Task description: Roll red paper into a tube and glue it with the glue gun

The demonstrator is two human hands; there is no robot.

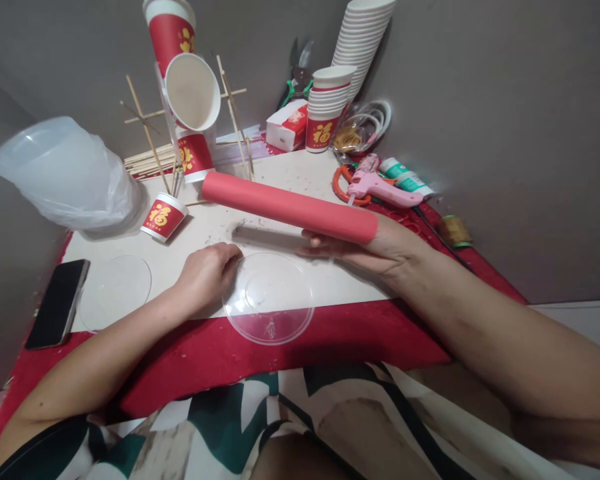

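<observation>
My right hand holds a rolled red paper tube just above the table; the tube points up and to the left. My left hand rests curled on the white board, its fingers pinching the left rim of a clear round plastic lid. The lid lies flat, half on the white board and half on the red cloth. A second clear lid lies flat to the left of my left hand.
A dark phone lies at the left edge. Behind stand a cup-and-stick structure, a tipped red cup, a plastic bag, cup stacks, a tissue box, a pink glue gun and a thread spool.
</observation>
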